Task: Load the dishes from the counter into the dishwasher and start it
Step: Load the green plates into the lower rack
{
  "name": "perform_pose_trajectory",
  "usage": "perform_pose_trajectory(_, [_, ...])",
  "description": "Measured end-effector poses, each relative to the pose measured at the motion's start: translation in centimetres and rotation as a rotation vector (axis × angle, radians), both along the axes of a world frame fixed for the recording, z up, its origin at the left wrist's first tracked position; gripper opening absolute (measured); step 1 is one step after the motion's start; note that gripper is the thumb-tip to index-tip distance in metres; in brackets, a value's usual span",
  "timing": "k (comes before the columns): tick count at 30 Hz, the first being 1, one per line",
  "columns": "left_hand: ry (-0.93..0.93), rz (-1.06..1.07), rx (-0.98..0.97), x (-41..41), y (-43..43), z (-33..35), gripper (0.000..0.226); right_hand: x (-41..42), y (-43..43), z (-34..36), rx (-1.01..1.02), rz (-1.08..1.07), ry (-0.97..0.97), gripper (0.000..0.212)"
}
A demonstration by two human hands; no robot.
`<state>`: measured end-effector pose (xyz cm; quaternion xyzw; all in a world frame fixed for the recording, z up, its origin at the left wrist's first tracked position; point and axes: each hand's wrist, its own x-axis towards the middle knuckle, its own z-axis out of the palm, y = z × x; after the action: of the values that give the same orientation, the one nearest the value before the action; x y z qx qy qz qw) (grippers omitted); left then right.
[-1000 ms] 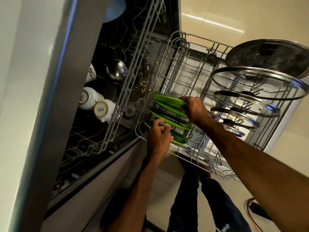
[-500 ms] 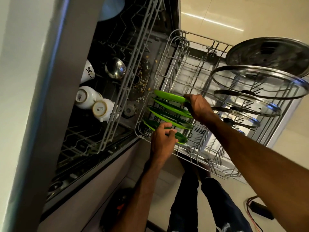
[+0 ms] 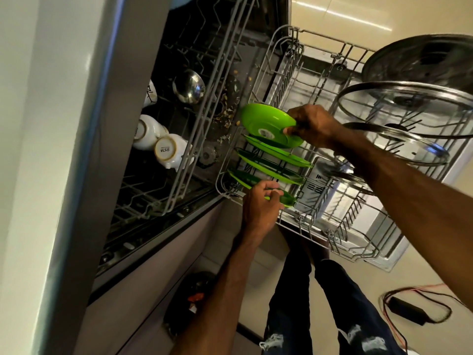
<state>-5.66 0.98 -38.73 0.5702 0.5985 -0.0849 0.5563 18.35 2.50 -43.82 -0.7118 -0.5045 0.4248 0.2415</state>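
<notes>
The dishwasher's lower rack [image 3: 304,226] is pulled out over the open door. Several green plates stand on edge in its near corner. My right hand [image 3: 311,124] grips the rim of the top green plate [image 3: 266,124] and holds it tilted above the others, its underside with a sticker facing me. My left hand [image 3: 259,204] pinches the edge of the lowest green plate [image 3: 243,179], which sits in the rack. Two more green plates [image 3: 271,165] stand between them.
Several glass lids [image 3: 407,111] and a steel lid [image 3: 422,57] stand at the rack's right. The upper rack [image 3: 184,160] holds white cups [image 3: 166,149] and a steel bowl [image 3: 189,87]. My legs stand below; a black adapter with cables [image 3: 407,308] lies on the floor.
My right hand has lifted the top green plate out of the row and tilted it up. My left hand has stayed on the lowest plate.
</notes>
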Motion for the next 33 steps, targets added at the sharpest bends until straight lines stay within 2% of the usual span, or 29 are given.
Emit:
perform_pose_trajectory(4, [-0.008,-0.003,-0.01,0.3,-0.1,0.1,0.021,-0.5,-0.8,-0.3,-0.05,-0.057,-0.009,0.022])
perform_pose_trajectory(11, [-0.005,0.003,-0.022,0.4,-0.4,0.4,0.019,-2.1,-3.1,-1.6,-0.097,-0.093,-0.029,0.006])
perform_pose_trajectory(14, [-0.006,-0.003,-0.022,0.5,-0.7,0.4,0.019,-4.0,-4.7,-2.6,-0.138,-0.149,-0.014,0.029])
perform_pose_trajectory(19, [-0.007,0.015,-0.032,0.4,-0.9,0.1,0.02,-6.0,-4.2,-3.3,-0.08,-0.23,-0.032,0.036])
perform_pose_trajectory(27, [0.01,0.004,-0.064,-0.5,-2.1,-0.4,0.02,-7.1,-4.1,-3.9,-0.123,-0.329,-0.039,0.025])
perform_pose_trajectory(33, [0.009,0.004,-0.071,-0.6,-2.6,0.1,0.021,-7.3,-6.1,-2.6,-0.126,-0.452,-0.076,0.06])
